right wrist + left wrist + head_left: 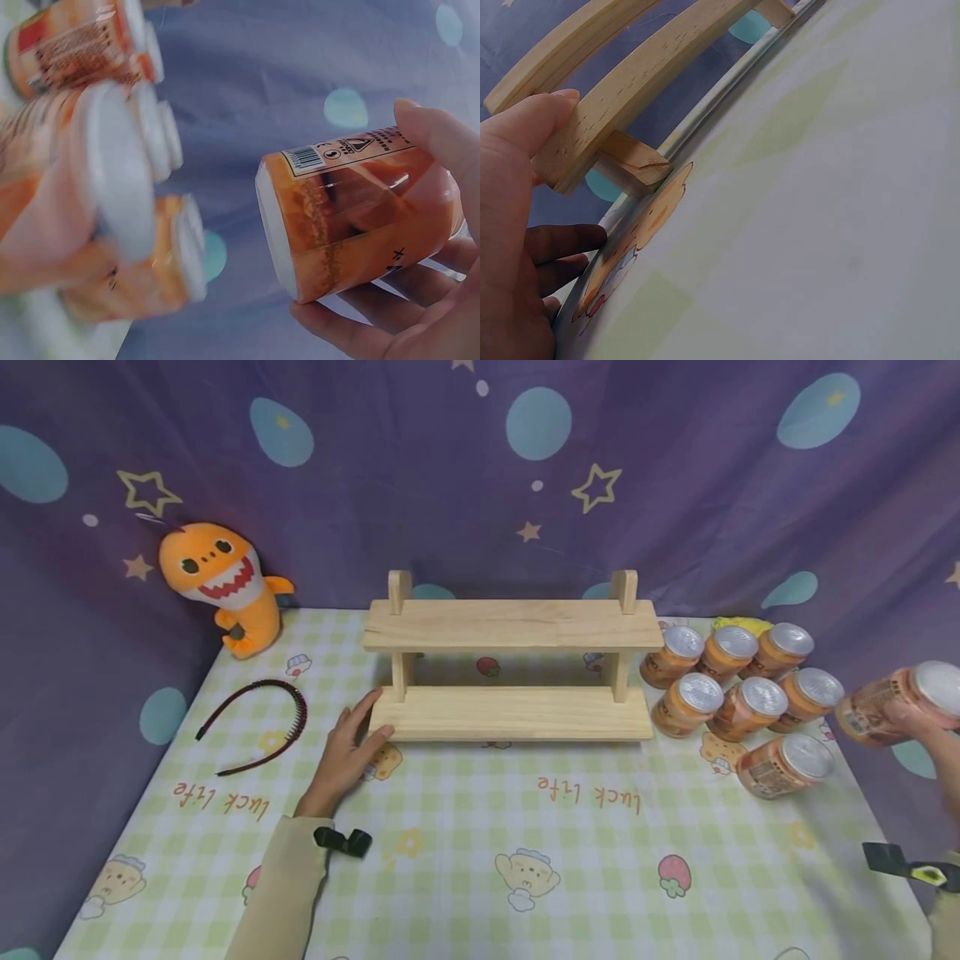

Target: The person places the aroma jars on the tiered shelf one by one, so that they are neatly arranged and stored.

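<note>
A two-tier wooden rack (510, 625) stands at the back middle of the table. My left hand (366, 728) lies flat on the cloth at the rack's lower left corner, fingers straight. In the left wrist view, the thumb of the left hand (532, 142) presses on the end of the lower board (630, 90). My right hand (917, 723) is raised beyond the table's right edge. It grips an orange can (896, 700) with a silver lid, tilted on its side. The right wrist view shows the fingers of my right hand (420, 300) curled round that can (352, 214).
Several more orange cans (738, 681) stand clustered right of the rack, and one (783, 764) lies on its side in front of them. A dark headband (258, 722) and an orange plush shark (221, 581) sit at the left. A checked cloth (480, 852) covers the table.
</note>
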`<state>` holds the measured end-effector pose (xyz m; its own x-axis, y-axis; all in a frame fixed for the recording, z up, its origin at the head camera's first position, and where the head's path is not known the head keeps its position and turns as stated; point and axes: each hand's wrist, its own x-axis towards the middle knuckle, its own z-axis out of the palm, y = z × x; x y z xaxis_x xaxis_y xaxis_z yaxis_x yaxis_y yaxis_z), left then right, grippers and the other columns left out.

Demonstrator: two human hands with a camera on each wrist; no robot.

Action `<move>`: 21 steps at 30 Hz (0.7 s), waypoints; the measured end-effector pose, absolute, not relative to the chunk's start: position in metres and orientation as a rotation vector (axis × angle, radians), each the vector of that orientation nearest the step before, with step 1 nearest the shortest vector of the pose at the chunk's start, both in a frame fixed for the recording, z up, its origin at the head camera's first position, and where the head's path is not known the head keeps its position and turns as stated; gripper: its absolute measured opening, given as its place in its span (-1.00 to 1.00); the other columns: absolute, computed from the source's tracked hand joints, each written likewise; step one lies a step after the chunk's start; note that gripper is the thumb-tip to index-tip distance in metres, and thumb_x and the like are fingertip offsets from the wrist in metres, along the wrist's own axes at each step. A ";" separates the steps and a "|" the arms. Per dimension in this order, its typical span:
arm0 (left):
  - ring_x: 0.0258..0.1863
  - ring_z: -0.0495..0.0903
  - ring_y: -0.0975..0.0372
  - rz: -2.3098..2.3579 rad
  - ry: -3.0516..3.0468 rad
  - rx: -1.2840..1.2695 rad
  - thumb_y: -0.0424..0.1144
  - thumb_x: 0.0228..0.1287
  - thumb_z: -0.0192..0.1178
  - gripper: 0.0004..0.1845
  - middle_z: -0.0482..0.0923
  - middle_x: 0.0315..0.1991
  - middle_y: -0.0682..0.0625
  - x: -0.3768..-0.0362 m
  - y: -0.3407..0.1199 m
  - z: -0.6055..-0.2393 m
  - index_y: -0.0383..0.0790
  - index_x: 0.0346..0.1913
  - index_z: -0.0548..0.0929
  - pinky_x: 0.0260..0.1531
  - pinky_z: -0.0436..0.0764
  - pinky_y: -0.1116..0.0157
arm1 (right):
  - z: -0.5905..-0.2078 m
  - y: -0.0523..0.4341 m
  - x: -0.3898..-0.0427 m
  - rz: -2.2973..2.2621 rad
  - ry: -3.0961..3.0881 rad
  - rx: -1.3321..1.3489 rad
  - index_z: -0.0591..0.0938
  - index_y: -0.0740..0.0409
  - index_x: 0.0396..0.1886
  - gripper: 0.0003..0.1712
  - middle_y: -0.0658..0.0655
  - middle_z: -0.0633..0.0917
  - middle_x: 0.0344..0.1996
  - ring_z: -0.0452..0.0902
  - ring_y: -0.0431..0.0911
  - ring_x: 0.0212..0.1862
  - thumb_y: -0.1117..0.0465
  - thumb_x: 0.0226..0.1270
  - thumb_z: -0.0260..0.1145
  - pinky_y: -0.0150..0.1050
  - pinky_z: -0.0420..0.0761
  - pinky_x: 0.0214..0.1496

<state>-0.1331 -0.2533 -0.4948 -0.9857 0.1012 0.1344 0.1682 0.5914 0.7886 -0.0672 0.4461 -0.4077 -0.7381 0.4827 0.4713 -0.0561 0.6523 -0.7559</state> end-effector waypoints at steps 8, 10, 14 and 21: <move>0.53 0.21 -0.17 -1.382 -2.717 -0.240 -0.12 0.40 0.23 -0.30 0.27 0.53 -0.16 -0.132 -0.253 -0.494 0.03 0.54 0.26 0.61 -0.14 -0.18 | -0.361 0.401 -0.077 1.176 -2.191 -0.288 0.50 0.02 0.36 -0.30 -0.46 0.54 -0.07 0.45 -0.52 0.00 0.48 0.21 0.35 -0.66 0.38 0.12; 0.54 0.21 -0.16 -1.385 -2.718 -0.243 -0.13 0.40 0.23 -0.30 0.26 0.53 -0.16 -0.133 -0.252 -0.494 0.03 0.55 0.26 0.61 -0.15 -0.18 | -0.354 0.392 -0.082 1.233 -2.173 -0.285 0.53 0.02 0.32 -0.29 -0.42 0.58 -0.09 0.48 -0.50 -0.03 0.53 0.16 0.36 -0.69 0.39 0.04; 0.54 0.19 -0.16 -1.383 -2.732 -0.235 -0.11 0.41 0.22 -0.30 0.24 0.54 -0.17 -0.133 -0.252 -0.494 0.05 0.55 0.24 0.61 -0.16 -0.17 | -0.343 0.378 -0.090 1.291 -2.136 -0.316 0.61 0.02 0.21 -0.31 -0.39 0.65 -0.16 0.55 -0.52 -0.13 0.57 0.06 0.42 -0.72 0.44 -0.08; 0.55 0.19 -0.14 -1.383 -2.738 -0.236 -0.11 0.41 0.22 -0.30 0.23 0.55 -0.16 -0.133 -0.252 -0.494 0.04 0.55 0.24 0.61 -0.17 -0.17 | -0.327 0.356 -0.099 1.337 -2.210 -0.386 0.66 0.00 0.17 -0.31 -0.39 0.69 -0.21 0.61 -0.53 -0.20 0.50 -0.02 0.53 -0.74 0.50 -0.21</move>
<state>-0.1331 -0.2524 -0.4939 -0.9861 0.1076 0.1265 0.1656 0.5845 0.7943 -0.0991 0.3560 -0.3270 -0.8225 0.4915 0.2864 -0.0256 0.4710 -0.8818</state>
